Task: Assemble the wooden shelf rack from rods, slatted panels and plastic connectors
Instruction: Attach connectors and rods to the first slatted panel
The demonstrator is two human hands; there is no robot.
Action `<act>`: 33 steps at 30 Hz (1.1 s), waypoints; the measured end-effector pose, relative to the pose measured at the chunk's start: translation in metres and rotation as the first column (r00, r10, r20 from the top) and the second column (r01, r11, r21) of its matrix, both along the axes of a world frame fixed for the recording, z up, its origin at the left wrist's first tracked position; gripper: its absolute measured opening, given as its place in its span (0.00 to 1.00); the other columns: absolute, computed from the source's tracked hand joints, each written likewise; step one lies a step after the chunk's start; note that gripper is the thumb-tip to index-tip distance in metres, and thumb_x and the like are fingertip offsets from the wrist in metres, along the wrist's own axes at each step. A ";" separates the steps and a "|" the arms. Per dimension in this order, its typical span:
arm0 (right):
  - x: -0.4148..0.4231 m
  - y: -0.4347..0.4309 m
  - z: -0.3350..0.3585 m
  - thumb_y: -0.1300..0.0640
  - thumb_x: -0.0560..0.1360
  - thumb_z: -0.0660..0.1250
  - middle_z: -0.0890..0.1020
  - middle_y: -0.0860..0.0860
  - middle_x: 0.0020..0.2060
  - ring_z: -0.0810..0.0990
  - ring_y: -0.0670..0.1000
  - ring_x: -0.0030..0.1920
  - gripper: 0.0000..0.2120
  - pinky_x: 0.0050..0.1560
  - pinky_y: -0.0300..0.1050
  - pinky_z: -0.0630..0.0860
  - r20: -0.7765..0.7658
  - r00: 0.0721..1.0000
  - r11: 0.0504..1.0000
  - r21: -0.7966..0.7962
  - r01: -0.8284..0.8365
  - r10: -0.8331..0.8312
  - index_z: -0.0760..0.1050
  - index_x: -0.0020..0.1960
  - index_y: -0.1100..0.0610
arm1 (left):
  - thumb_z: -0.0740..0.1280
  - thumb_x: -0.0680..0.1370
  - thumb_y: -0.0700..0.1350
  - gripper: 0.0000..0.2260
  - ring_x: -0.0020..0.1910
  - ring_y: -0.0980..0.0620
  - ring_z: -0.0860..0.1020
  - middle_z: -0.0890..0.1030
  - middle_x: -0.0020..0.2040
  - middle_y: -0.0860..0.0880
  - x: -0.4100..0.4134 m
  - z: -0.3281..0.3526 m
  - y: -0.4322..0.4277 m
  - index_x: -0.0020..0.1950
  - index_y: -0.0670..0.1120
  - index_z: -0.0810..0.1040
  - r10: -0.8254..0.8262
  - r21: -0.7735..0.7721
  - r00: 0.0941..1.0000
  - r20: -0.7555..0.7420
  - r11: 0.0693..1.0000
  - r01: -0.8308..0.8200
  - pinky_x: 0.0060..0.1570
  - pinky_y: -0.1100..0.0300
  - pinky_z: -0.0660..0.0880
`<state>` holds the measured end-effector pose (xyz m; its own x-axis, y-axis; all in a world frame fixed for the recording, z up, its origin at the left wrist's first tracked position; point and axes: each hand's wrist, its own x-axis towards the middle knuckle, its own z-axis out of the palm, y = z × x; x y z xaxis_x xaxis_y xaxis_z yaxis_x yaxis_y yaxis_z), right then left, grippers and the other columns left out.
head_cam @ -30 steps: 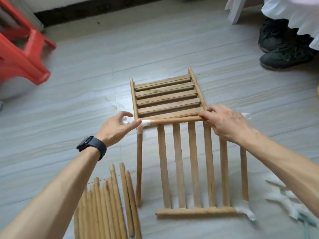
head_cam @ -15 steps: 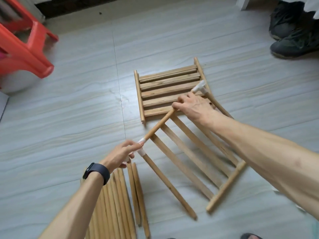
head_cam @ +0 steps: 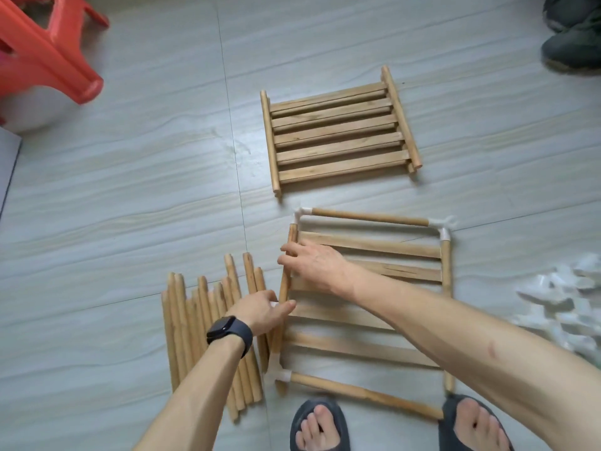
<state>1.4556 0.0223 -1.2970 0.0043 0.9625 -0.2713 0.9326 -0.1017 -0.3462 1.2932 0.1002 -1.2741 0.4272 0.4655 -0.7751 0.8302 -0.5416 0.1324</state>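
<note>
Fitting the side rod [head_cam: 284, 288] of the panel [head_cam: 374, 244] into the corner connector [head_cam: 301, 213]; just below the socket, not yet in. Gripping it high with right hand [head_cam: 313, 265], fingers curled round; pinching lower with left hand [head_cam: 260, 312]. Lying flat on floor [head_cam: 130, 190] by the feet [head_cam: 320, 424]. Next, probably: push up, keeping straight.

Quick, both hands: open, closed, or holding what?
Left hand: pinching the panel's left side rod near its middle.
Right hand: fingers curled over the same rod, nearer its far end.
</note>
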 end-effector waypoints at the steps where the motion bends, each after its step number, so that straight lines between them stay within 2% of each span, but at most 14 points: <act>1: -0.002 -0.004 0.004 0.64 0.78 0.62 0.65 0.53 0.76 0.66 0.57 0.73 0.26 0.68 0.53 0.71 -0.084 0.995 0.998 -0.032 0.058 -0.060 0.66 0.74 0.50 | 0.58 0.79 0.66 0.26 0.60 0.45 0.79 0.80 0.62 0.46 0.000 -0.003 -0.004 0.67 0.50 0.75 -0.038 0.056 0.998 -0.041 0.998 0.040 0.57 0.56 0.76; 3: 0.002 -0.026 0.011 0.62 0.76 0.64 0.66 0.52 0.76 0.66 0.56 0.74 0.31 0.72 0.52 0.67 -0.236 0.943 0.972 -0.024 0.235 -0.234 0.63 0.77 0.49 | 0.58 0.79 0.63 0.21 0.55 0.45 0.80 0.82 0.58 0.46 -0.005 -0.008 -0.009 0.64 0.52 0.77 -0.029 0.113 0.997 -0.070 0.993 0.036 0.53 0.54 0.79; 5: 0.012 -0.065 0.021 0.55 0.78 0.63 0.72 0.51 0.68 0.74 0.56 0.66 0.24 0.65 0.52 0.73 -0.303 0.842 0.887 -0.024 0.460 -0.445 0.66 0.73 0.51 | 0.57 0.79 0.61 0.19 0.51 0.45 0.81 0.83 0.55 0.46 -0.009 -0.011 -0.012 0.61 0.53 0.77 0.006 0.130 0.999 -0.039 0.991 -0.001 0.51 0.54 0.80; 8: 0.031 -0.147 0.030 0.44 0.79 0.61 0.74 0.49 0.57 0.77 0.54 0.55 0.15 0.51 0.50 0.72 -0.095 0.684 0.689 -0.172 0.704 -0.723 0.67 0.60 0.51 | 0.56 0.79 0.59 0.17 0.49 0.45 0.80 0.82 0.53 0.47 -0.009 -0.016 -0.015 0.59 0.53 0.77 -0.017 0.162 1.000 -0.025 0.987 0.021 0.50 0.55 0.79; 11: 0.048 -0.233 0.023 0.35 0.78 0.58 0.76 0.53 0.58 0.78 0.57 0.55 0.25 0.49 0.50 0.75 0.212 0.617 0.492 -0.436 0.754 -0.758 0.67 0.62 0.55 | 0.55 0.79 0.57 0.16 0.51 0.45 0.80 0.82 0.55 0.47 -0.003 -0.018 -0.016 0.59 0.52 0.77 -0.068 0.207 0.997 -0.025 0.976 0.071 0.50 0.56 0.78; 13: 0.047 -0.267 0.012 0.32 0.77 0.58 0.80 0.51 0.53 0.80 0.55 0.52 0.26 0.51 0.51 0.77 0.202 0.603 0.429 -0.535 0.728 -0.772 0.69 0.60 0.54 | 0.55 0.80 0.56 0.16 0.50 0.46 0.80 0.82 0.54 0.47 0.000 -0.017 -0.016 0.58 0.52 0.77 -0.096 0.245 0.995 -0.032 0.964 0.101 0.50 0.56 0.78; 16: 0.040 -0.273 -0.005 0.43 0.81 0.60 0.81 0.48 0.46 0.80 0.53 0.47 0.16 0.50 0.51 0.77 0.023 0.547 0.466 -0.494 0.734 -0.837 0.69 0.58 0.54 | 0.55 0.80 0.56 0.15 0.48 0.46 0.79 0.82 0.52 0.47 0.005 -0.016 -0.017 0.56 0.52 0.77 -0.106 0.251 0.994 -0.019 0.962 0.107 0.50 0.55 0.78; 19: 0.049 -0.252 -0.017 0.51 0.82 0.58 0.81 0.57 0.54 0.79 0.62 0.54 0.14 0.51 0.54 0.75 0.044 0.510 0.475 -0.302 0.826 -0.859 0.68 0.63 0.58 | 0.56 0.79 0.57 0.14 0.45 0.45 0.79 0.81 0.48 0.47 0.007 -0.014 -0.016 0.53 0.52 0.76 -0.072 0.275 0.997 0.038 0.960 0.059 0.48 0.55 0.78; 22: 0.070 -0.231 -0.018 0.53 0.82 0.57 0.79 0.61 0.58 0.76 0.64 0.59 0.16 0.56 0.55 0.71 0.020 0.450 0.437 -0.196 0.878 -0.893 0.69 0.67 0.57 | 0.58 0.79 0.58 0.16 0.49 0.44 0.79 0.82 0.52 0.45 0.002 -0.017 -0.020 0.58 0.51 0.77 0.032 0.186 0.996 0.084 0.981 -0.048 0.51 0.55 0.77; 25: 0.076 -0.222 -0.016 0.52 0.83 0.58 0.80 0.60 0.59 0.76 0.63 0.61 0.16 0.56 0.53 0.71 0.044 0.460 0.438 -0.236 0.867 -0.887 0.70 0.68 0.56 | 0.58 0.80 0.61 0.23 0.56 0.42 0.78 0.80 0.60 0.42 -0.004 -0.018 -0.029 0.67 0.47 0.74 0.111 0.095 0.991 0.080 0.988 -0.119 0.56 0.53 0.75; 27: 0.069 -0.224 -0.013 0.49 0.83 0.57 0.79 0.59 0.61 0.76 0.63 0.61 0.17 0.57 0.53 0.71 0.041 0.439 0.415 -0.256 0.873 -0.898 0.70 0.68 0.56 | 0.59 0.78 0.66 0.29 0.58 0.41 0.77 0.78 0.61 0.43 -0.004 -0.007 -0.036 0.70 0.46 0.69 0.273 -0.012 0.939 0.209 0.961 -0.277 0.56 0.52 0.74; 29: 0.057 -0.229 -0.001 0.47 0.82 0.59 0.78 0.56 0.62 0.76 0.60 0.62 0.19 0.60 0.52 0.72 -0.021 0.388 0.383 -0.221 0.897 -0.921 0.70 0.68 0.55 | 0.60 0.77 0.65 0.30 0.54 0.44 0.77 0.78 0.56 0.45 0.002 0.012 -0.047 0.71 0.46 0.69 0.644 -0.360 0.685 0.341 0.762 -0.538 0.51 0.51 0.73; 31: 0.041 -0.235 0.021 0.47 0.80 0.63 0.78 0.50 0.59 0.78 0.52 0.59 0.17 0.57 0.48 0.74 -0.188 0.318 0.351 -0.183 0.918 -0.929 0.71 0.67 0.52 | 0.61 0.80 0.56 0.23 0.47 0.47 0.78 0.80 0.50 0.44 0.012 0.033 -0.065 0.70 0.44 0.72 0.937 -0.780 0.323 0.134 0.301 -0.548 0.47 0.52 0.74; 33: 0.019 -0.234 0.054 0.48 0.79 0.67 0.81 0.47 0.56 0.82 0.46 0.53 0.15 0.52 0.41 0.76 -0.463 0.116 0.281 -0.306 0.910 -0.879 0.74 0.64 0.51 | 0.62 0.81 0.50 0.19 0.49 0.45 0.79 0.82 0.54 0.41 0.022 0.047 -0.089 0.68 0.43 0.74 0.967 -0.910 0.251 -0.041 0.068 -0.409 0.53 0.50 0.75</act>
